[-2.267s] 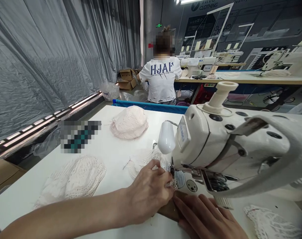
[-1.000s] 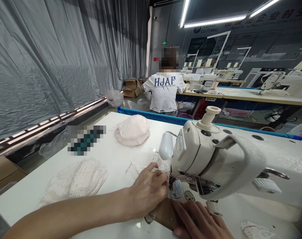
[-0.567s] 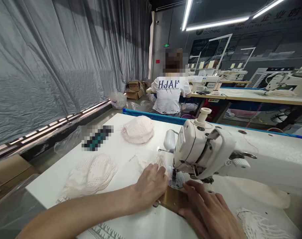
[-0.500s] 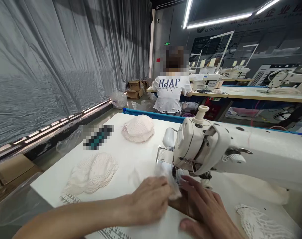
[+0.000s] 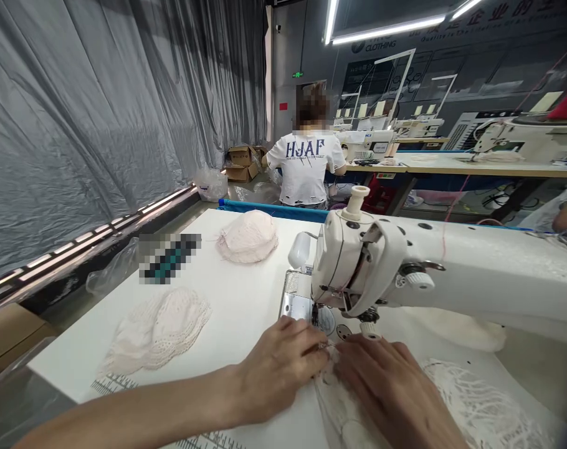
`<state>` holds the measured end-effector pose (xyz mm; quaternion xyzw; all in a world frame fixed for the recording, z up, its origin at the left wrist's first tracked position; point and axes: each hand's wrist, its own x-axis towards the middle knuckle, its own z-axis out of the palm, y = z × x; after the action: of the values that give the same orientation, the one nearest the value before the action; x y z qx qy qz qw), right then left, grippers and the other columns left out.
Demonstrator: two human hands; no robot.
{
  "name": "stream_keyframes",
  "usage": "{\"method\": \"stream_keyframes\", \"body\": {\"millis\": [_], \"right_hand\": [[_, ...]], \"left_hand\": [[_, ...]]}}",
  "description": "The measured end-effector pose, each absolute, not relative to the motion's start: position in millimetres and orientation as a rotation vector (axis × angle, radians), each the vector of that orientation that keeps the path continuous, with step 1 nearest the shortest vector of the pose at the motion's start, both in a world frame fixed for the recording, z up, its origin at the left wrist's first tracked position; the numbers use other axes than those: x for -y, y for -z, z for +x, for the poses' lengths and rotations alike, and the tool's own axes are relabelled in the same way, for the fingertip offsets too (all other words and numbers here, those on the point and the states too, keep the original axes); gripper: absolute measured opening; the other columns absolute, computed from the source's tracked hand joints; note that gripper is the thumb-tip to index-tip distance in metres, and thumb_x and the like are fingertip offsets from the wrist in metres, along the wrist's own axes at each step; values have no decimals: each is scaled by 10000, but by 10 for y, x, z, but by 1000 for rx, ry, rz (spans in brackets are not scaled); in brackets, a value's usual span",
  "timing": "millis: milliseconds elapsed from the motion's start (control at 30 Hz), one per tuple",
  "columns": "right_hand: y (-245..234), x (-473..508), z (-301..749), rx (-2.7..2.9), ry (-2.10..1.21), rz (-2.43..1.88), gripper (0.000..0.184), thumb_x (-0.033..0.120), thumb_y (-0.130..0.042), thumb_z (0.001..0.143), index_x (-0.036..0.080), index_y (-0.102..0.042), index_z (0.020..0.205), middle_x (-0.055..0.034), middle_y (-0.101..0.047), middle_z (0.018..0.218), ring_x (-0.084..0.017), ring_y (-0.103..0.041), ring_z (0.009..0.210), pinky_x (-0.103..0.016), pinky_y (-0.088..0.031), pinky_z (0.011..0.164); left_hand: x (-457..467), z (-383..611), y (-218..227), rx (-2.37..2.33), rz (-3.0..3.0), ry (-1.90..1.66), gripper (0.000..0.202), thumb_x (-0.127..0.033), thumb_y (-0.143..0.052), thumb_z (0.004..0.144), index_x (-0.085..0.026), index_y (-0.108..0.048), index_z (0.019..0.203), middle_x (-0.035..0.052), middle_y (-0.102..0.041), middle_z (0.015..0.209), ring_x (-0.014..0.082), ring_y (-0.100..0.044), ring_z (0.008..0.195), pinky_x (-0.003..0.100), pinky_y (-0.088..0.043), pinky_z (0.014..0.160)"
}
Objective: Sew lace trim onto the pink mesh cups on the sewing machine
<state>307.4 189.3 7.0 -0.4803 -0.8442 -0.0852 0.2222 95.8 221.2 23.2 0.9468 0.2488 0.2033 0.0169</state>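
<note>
My left hand (image 5: 276, 369) and my right hand (image 5: 393, 393) meet just in front of the needle of a white sewing machine (image 5: 405, 274). Both pinch a piece of white openwork lace fabric (image 5: 475, 405) that spreads to the right under my right hand. The fingers of each hand are curled and pressed on the fabric's edge. The metal needle plate (image 5: 296, 304) lies bare behind my fingertips.
Two heaps of lace pieces lie on the white table (image 5: 227, 299): a pinkish heap (image 5: 247, 236) at the back, a white heap (image 5: 157, 330) at the left. A person in a white T-shirt (image 5: 306, 159) sits beyond with their back turned. Grey plastic sheeting (image 5: 101, 112) hangs at the left.
The lace has come out from under the needle toward me and now lies to the right. Both hands drew back to the table's near edge. The brown piece by the needle is gone from sight.
</note>
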Motion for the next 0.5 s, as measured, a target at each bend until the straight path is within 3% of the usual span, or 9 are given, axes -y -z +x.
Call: {"method": "stream_keyframes", "body": {"millis": [100, 233, 367, 500], "right_hand": [[-21, -1854, 3027, 2402, 285, -1298, 282, 284, -319, 966, 228, -580, 876, -33, -661, 857, -204, -604, 742, -339, -410, 645], [26, -1937, 3041, 2415, 508, -1238, 396, 308, -213, 999, 202, -594, 1003, -41, -704, 982, -197, -645, 757, -371, -403, 711], [9, -2044, 3057, 2438, 637, -1186, 446, 265, -150, 1007, 150, -574, 1086, -56, -725, 970, -172, -678, 688, -386, -426, 727], [-3, -2108, 3080, 2492, 672, -1182, 460, 262, -134, 1005, 122, -552, 1136, -76, -732, 969, -184, -702, 747, -378, -491, 726]], "left_hand": [[-2261, 993, -145, -661, 3077, -603, 160, -99, -436, 890, -147, -580, 943, 63, -621, 963, 161, -543, 901, 315, -430, 817], [-2252, 961, -118, -702, 3171, -650, 187, -42, -431, 880, -131, -595, 867, 56, -627, 905, 155, -546, 873, 324, -417, 826], [-2246, 950, -112, -736, 3250, -767, 164, -24, -475, 855, -119, -598, 801, 58, -631, 930, 162, -551, 905, 343, -413, 873], [-2254, 978, -68, -793, 3305, -870, 117, -17, -532, 810, -114, -593, 784, 69, -630, 905, 171, -560, 875, 360, -419, 869]]}}
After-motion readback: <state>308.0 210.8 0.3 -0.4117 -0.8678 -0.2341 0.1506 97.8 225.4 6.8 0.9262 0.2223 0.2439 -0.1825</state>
